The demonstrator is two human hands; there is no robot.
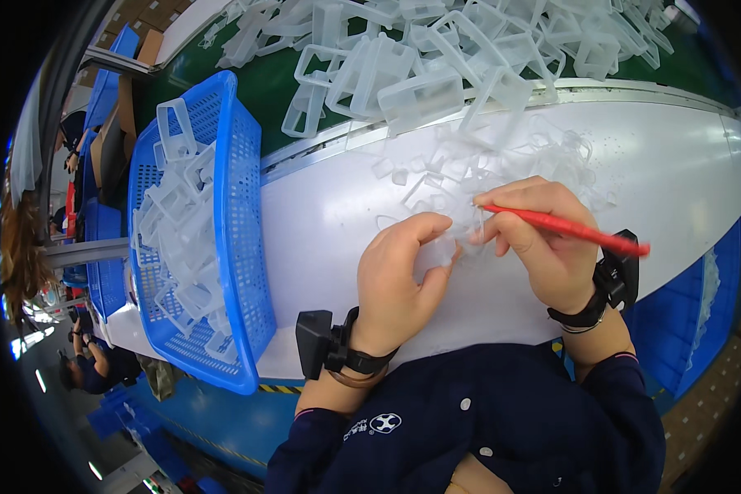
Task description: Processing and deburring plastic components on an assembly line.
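Note:
My left hand [403, 276] is curled around a small translucent plastic frame [438, 253], pinching it between thumb and fingers over the white table. Much of the piece hides behind the fingers and blends with the pale surface. A slim red pen-shaped tool [568, 225] lies in the grip of my right hand [543, 230]. Its thin end points left, close to the plastic frame; whether it touches cannot be made out. The right fingertips are right beside the piece. Thin plastic scraps [543, 156] are spread over the table just beyond both hands.
On the left stands a blue perforated basket [247, 239] holding several translucent frames [181, 214]. A large heap of similar plastic frames [420, 90] lies on a green surface [280, 140] past the white table's [329, 198] metal edge. Below right is a blue bin [667, 329]. Another person [99, 362] is far left.

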